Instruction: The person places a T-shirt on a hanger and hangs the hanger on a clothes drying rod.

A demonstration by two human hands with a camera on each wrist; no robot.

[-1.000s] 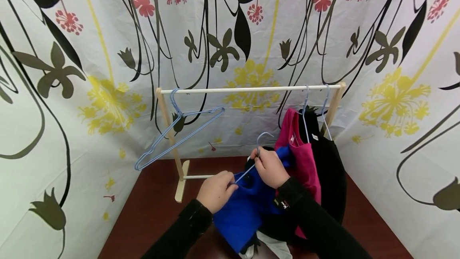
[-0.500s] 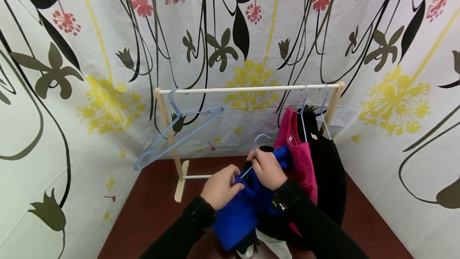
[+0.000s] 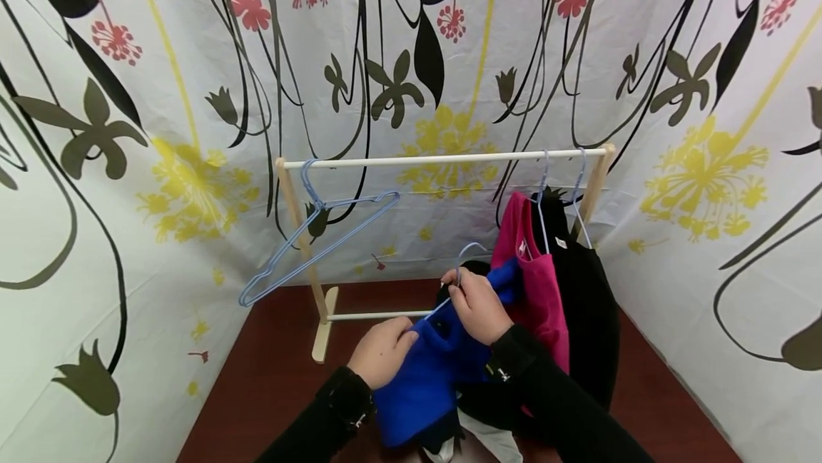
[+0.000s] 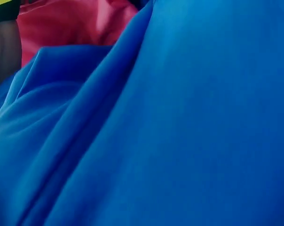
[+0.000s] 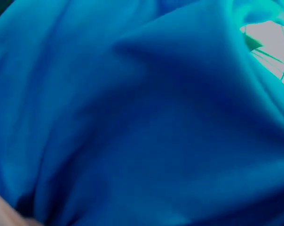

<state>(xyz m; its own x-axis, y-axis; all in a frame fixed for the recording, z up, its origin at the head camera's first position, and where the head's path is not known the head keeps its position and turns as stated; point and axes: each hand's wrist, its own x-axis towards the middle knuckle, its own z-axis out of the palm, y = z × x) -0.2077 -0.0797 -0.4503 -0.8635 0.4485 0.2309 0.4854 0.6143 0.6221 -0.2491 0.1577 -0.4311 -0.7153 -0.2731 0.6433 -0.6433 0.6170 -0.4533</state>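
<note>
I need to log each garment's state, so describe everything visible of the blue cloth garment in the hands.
The bright blue cloth garment looks soft and matte, bunched in loose folds. It hangs low in front of the wooden rack, over the dark red table, beside the pink garment. A thin pale blue wire hanger runs into its top, hook upward. The left hand grips its upper left edge; the right hand pinches the hanger's neck against it. Both wrist views show only blue folds.

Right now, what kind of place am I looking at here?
Probably a small staged corner for hanging clothes, not a real wardrobe: a little wooden rack with hung garments stands on a dark table, walled in by a flowered curtain.
</note>
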